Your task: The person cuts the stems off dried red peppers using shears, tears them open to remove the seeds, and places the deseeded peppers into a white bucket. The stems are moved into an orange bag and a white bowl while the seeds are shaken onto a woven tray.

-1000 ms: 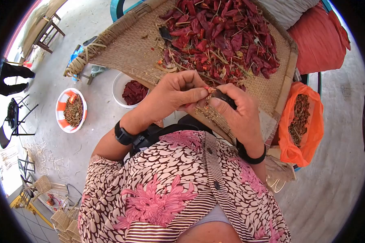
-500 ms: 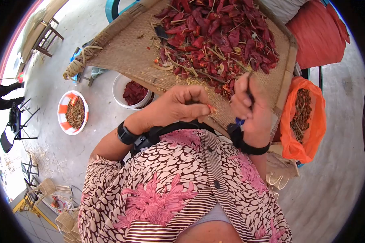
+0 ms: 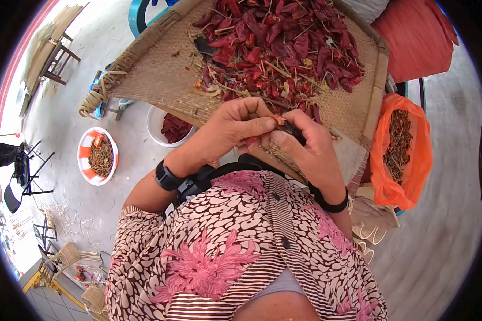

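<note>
My left hand [image 3: 243, 125] is closed, its thumb and fingers pinching a dried red chili pepper [image 3: 278, 120] in front of my chest. My right hand [image 3: 313, 147] meets it there, wrapped around a small dark tool [image 3: 294, 132] whose kind is mostly hidden by the fingers. The tool's end lies against or very close to the pepper. Just beyond both hands, a large pile of dried red chili peppers [image 3: 284, 48] covers much of a woven bamboo tray [image 3: 160, 69], with loose stems and pale seeds along its near side.
Below the tray's left edge stands a white bucket [image 3: 158, 125] with red peppers inside. Farther left, an orange-and-white basin [image 3: 84, 152] holds stems. An orange plastic bag [image 3: 420, 160] of stems is at the right, below a red sack [image 3: 415, 43]. A wooden bench [image 3: 56, 53] stands far left.
My right hand has come down and left from over the tray, bringing the dark tool to the pepper in my left hand. The left hand stays nearly in place.
</note>
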Demonstrator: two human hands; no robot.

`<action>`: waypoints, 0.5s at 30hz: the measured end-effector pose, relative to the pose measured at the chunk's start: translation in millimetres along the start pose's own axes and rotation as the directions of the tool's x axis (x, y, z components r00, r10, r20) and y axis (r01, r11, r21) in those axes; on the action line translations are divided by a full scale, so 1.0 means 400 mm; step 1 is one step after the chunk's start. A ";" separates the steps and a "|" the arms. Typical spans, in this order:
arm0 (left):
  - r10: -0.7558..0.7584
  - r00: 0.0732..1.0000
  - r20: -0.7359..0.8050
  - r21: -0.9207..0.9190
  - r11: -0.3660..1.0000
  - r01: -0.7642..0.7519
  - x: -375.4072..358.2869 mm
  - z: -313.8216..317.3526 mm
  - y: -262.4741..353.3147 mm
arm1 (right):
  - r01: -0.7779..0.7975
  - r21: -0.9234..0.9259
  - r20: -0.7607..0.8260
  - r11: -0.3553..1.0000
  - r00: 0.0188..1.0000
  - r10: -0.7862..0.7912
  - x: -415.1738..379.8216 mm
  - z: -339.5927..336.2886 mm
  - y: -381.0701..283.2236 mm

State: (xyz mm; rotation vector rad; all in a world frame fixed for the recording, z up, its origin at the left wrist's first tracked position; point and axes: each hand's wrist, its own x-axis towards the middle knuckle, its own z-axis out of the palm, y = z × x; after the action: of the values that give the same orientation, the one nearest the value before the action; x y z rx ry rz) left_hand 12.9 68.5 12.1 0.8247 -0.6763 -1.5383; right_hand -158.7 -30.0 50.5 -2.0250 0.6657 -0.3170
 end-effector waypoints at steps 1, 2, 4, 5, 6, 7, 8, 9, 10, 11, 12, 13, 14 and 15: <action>0.005 1.000 -0.004 0.026 1.000 -0.005 0.002 -0.001 -0.002 | 0.012 -0.019 -0.005 1.000 1.000 -0.012 0.003 0.001 0.000; 0.009 1.000 -0.009 0.052 0.999 -0.008 0.005 -0.005 -0.007 | 0.023 -0.038 -0.010 0.999 1.000 -0.024 0.006 0.003 0.000; 0.008 1.000 -0.023 0.099 0.995 -0.005 0.006 -0.008 -0.009 | 0.062 -0.085 -0.029 0.994 0.997 -0.065 0.005 0.008 -0.001; 0.002 0.999 -0.034 0.119 0.993 0.002 0.007 -0.010 -0.010 | 0.087 -0.115 -0.041 0.990 0.995 -0.093 0.005 0.012 0.000; -0.003 0.999 -0.044 0.139 0.990 0.009 0.007 -0.012 -0.010 | 0.113 -0.145 -0.052 0.983 0.991 -0.122 0.005 0.015 0.002; -0.011 0.999 -0.030 0.123 0.992 0.015 0.006 -0.014 -0.010 | 0.133 -0.161 -0.053 0.978 0.988 -0.143 0.005 0.018 0.005; -0.020 1.000 -0.015 0.106 0.994 0.022 0.005 -0.016 -0.009 | 0.152 -0.177 -0.054 0.972 0.985 -0.164 0.005 0.021 0.009; -0.030 1.000 0.000 0.090 0.995 0.030 0.004 -0.018 -0.008 | 0.170 -0.193 -0.055 0.966 0.981 -0.184 0.005 0.023 0.011; -0.027 0.999 0.023 0.062 0.998 0.026 0.004 -0.019 -0.007 | 0.103 -0.048 -0.008 0.994 0.995 -0.103 0.007 0.022 0.013; -0.024 0.999 0.046 0.033 0.999 0.023 0.003 -0.019 -0.006 | 0.025 0.094 0.049 0.995 0.998 -0.030 0.007 0.018 0.015; -0.020 0.997 0.069 0.005 1.000 0.020 0.003 -0.019 -0.005 | -0.062 0.229 0.117 0.971 0.993 0.035 0.007 0.014 0.017; -0.030 0.996 0.079 -0.018 0.999 0.031 0.005 -0.021 -0.005 | -0.160 0.384 0.178 0.909 0.979 0.096 0.009 0.011 0.019; -0.039 0.995 0.089 -0.041 0.998 0.043 0.009 -0.024 -0.004 | -0.259 0.521 0.249 0.813 0.958 0.145 0.013 0.008 0.020; -0.046 0.994 0.098 -0.063 0.997 0.053 0.011 -0.027 -0.003 | -0.353 0.633 0.325 0.688 0.929 0.177 0.016 0.007 0.021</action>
State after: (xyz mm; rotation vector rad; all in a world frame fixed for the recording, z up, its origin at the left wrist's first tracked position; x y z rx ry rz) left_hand 20.9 64.5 4.2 0.7260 -0.6761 -1.6452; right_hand -154.8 -35.1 41.5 -1.1990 0.5693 -0.1067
